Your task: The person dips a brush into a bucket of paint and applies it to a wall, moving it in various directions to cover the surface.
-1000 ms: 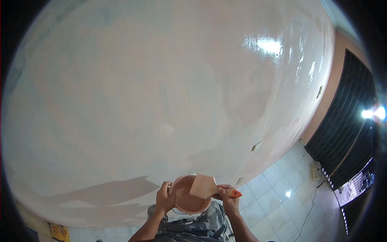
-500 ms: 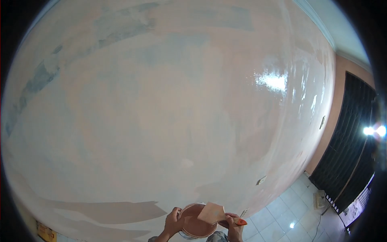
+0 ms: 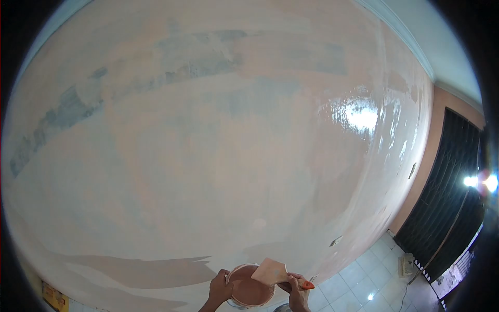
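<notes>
My left hand (image 3: 221,288) grips the rim of a round bucket (image 3: 241,302) at the bottom middle of the view. Reddish-brown paste (image 3: 249,287) fills part of the bucket. Closed round the handle of a wide scraper is my right hand (image 3: 297,291), with the orange handle end showing beyond the fingers. The scraper's blade (image 3: 270,271), coated in pinkish material, lies over the bucket's right rim. Behind them rises a large wall (image 3: 208,171) with patchy pink and grey coating and a darker band low on the left.
A dark folding gate (image 3: 442,192) and a bright lamp (image 3: 488,183) are at the right. Pale floor tiles (image 3: 358,278) lie below, with a pole leaning near the gate. Wall sockets (image 3: 336,241) show low on the wall. A yellow object (image 3: 54,297) sits at the bottom left.
The view has tilted up, so the wall patches appear lower and farther right. My hands, the bucket and the scraper appear slightly farther left, with the scraper still over the rim.
</notes>
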Action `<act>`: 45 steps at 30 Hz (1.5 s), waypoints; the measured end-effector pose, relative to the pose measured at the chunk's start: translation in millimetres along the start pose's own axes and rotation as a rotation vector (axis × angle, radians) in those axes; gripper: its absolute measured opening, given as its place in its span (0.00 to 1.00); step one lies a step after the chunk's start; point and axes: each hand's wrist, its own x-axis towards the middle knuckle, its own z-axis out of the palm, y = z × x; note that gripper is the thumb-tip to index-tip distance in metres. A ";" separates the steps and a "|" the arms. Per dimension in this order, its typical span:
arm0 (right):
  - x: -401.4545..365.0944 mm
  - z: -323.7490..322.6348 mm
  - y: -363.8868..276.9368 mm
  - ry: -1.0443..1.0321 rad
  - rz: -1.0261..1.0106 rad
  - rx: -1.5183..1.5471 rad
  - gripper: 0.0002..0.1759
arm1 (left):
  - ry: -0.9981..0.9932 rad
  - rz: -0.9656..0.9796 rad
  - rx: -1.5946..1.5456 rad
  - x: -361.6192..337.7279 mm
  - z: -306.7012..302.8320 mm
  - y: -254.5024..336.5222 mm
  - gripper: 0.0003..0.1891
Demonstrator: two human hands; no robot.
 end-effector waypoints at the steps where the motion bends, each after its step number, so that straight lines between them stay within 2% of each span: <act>1: 0.7 3.8 0.8 -0.010 0.007 0.002 0.18 | 0.008 0.001 0.016 -1.0 -5.0 2.7 0.16; 3: 0.2 12.3 -1.6 0.012 0.011 0.008 0.17 | 0.013 0.012 0.036 -1.0 -15.2 13.4 0.16; 5: -0.9 18.5 -5.3 0.040 0.013 0.013 0.17 | 0.021 -0.014 -0.001 -5.9 -28.8 34.5 0.22; 9: -11.8 36.3 -29.3 0.024 0.022 -0.077 0.15 | 0.022 0.024 0.090 1.5 -38.3 34.6 0.23; 11: -24.8 48.9 -52.3 0.007 0.015 -0.098 0.22 | -0.018 0.061 0.161 2.9 -46.5 46.1 0.24; 15: -25.9 53.2 -56.3 0.015 0.000 -0.072 0.22 | -0.048 -0.019 0.073 4.3 -54.9 60.4 0.26; 19: -12.0 41.9 -35.4 0.052 -0.038 -0.107 0.24 | -0.033 -0.002 0.046 6.7 -58.1 72.0 0.26; 21: -7.6 38.6 -30.0 0.095 0.057 -0.025 0.14 | -0.058 -0.073 -0.014 4.5 -58.8 78.2 0.27; 22: -8.6 37.8 -29.9 0.103 0.068 -0.029 0.14 | -0.066 -0.084 -0.012 7.1 -53.7 68.5 0.27; 24: -10.4 39.5 -32.7 0.092 0.006 -0.049 0.15 | 0.013 -0.035 0.010 16.2 -39.3 40.5 0.26; 25: -11.2 40.5 -34.2 0.103 0.020 -0.055 0.15 | 0.001 -0.050 0.012 12.7 -41.1 45.5 0.26; 27: -14.4 43.2 -37.3 0.151 0.028 -0.031 0.16 | 0.002 -0.075 0.012 11.9 -49.7 69.6 0.17; 31: -20.5 50.9 -39.8 0.207 0.006 0.015 0.15 | 0.041 0.026 -0.052 18.0 -46.1 58.9 0.19; 33: -20.4 49.8 -36.2 0.215 0.013 0.075 0.14 | -0.015 -0.039 -0.059 17.0 -56.8 79.5 0.18; 36: -20.5 62.6 -50.4 0.207 0.003 0.156 0.13 | -0.037 -0.063 -0.065 17.8 -57.5 77.6 0.15; 37: -19.9 67.0 -54.7 0.217 0.017 0.148 0.13 | -0.008 -0.015 -0.084 17.0 -57.9 75.5 0.15; 41: -5.2 99.8 -88.9 0.157 -0.126 0.255 0.13 | -0.017 0.016 -0.165 16.3 -62.6 75.1 0.18; 42: 1.4 111.4 -102.4 0.146 -0.198 0.292 0.13 | 0.019 0.097 -0.145 17.6 -62.9 76.0 0.17; 45: 27.6 145.5 -142.2 0.103 -0.329 0.350 0.16 | 0.000 0.057 -0.127 18.6 -69.2 83.9 0.17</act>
